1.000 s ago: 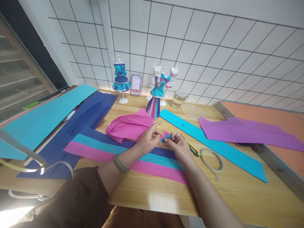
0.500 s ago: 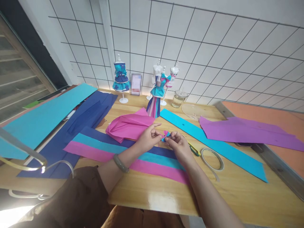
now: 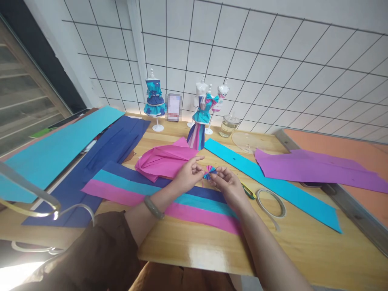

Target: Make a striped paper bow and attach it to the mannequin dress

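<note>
A small pleated rosette (image 3: 209, 172) in pink, teal and dark blue crepe paper is fanned out between my two hands. My left hand (image 3: 190, 173) pinches its left edge with thumb and finger, the other fingers loosely raised. On the right side, my right hand (image 3: 228, 182) grips it between thumb and fingertips. Beneath my forearms lies a layered strip with dark blue, teal and pink bands (image 3: 194, 202). Just behind my left hand is a crumpled sheet of pink crepe paper (image 3: 163, 159).
A roll of tape (image 3: 283, 210) and a yellow-green cutter (image 3: 249, 191) lie to the right. Beyond are a teal strip (image 3: 273, 182) and purple paper (image 3: 315, 169). Small dress forms (image 3: 201, 117) and a glass cup (image 3: 228, 126) stand by the wall. Dark blue paper (image 3: 112, 149) lies left.
The rosette has been spread into a rounder fan and turned more towards me. My fingertips have shifted slightly around it; the things on the table have stayed put.
</note>
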Available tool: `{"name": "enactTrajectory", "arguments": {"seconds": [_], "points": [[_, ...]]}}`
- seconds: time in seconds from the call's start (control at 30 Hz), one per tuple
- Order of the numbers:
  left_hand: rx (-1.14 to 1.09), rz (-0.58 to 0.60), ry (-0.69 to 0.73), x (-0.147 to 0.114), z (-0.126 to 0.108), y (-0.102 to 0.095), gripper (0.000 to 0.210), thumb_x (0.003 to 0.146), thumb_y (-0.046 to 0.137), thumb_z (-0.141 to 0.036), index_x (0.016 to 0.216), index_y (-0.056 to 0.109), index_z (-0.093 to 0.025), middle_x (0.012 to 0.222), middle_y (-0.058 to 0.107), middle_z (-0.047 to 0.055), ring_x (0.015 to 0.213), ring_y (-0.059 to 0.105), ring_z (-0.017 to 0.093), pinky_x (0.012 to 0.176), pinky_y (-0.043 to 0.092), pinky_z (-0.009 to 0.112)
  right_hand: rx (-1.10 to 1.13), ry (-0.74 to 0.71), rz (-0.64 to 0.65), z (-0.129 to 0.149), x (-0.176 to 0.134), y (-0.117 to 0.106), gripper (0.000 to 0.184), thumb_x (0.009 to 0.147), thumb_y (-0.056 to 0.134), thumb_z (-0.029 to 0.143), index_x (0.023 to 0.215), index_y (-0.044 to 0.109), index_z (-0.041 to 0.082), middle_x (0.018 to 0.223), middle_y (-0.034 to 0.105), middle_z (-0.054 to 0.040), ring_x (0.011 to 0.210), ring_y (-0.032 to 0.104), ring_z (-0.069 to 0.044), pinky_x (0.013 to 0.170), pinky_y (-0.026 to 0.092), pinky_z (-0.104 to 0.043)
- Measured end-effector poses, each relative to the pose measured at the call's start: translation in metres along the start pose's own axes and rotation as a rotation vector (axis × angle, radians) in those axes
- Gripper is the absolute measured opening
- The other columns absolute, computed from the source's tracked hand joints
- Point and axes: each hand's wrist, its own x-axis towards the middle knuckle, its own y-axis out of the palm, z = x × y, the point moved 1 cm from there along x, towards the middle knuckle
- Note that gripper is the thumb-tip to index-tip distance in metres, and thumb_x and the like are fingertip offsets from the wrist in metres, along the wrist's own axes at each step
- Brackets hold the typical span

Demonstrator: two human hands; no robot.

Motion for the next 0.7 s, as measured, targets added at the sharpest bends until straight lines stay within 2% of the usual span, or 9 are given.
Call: {"name": "enactTrajectory", "arguments": {"seconds": [0.17,0.33,0.7], "points": [[-0.002,-0.033,0.006,0.0012,0.0012,-0.0021,0.051,0.073,0.058,-0.022,0.120,0.041,-0.013,0.070,0.050,-0.003,0.066,0.052,0.007,0.066,0.042,0.021,0.024,0.080,-0.089,-0.0018,0.0014,-0.0017,0.042,0.059,0.074,0.037,0.089,0.050,0.021,0.077,0.065,-0.0004,0.062,0.059,-0.013,0.059,0.045,-0.026],[0.002,-0.028,0.012,0.0007,0.0010,-0.0004,0.051,0.074,0.059,-0.023,0.121,0.041,-0.014,0.071,0.050,-0.002,0.067,0.051,0.008,0.066,0.042,0.021,0.045,0.081,-0.016,-0.0048,0.0008,0.0013,0.044,0.058,0.075,0.031,0.093,0.051,0.021,0.075,0.064,0.0012,0.062,0.059,-0.012,0.061,0.046,-0.025],[0.013,0.008,0.012,0.0027,0.0006,-0.0051,0.053,0.074,0.060,-0.026,0.121,0.039,-0.014,0.068,0.047,-0.004,0.065,0.051,0.008,0.066,0.041,0.022,-0.027,0.064,-0.031,-0.0009,0.0013,-0.0034,0.047,0.058,0.075,0.030,0.096,0.048,0.021,0.070,0.062,0.0023,0.056,0.055,-0.010,0.055,0.041,-0.023]]}}
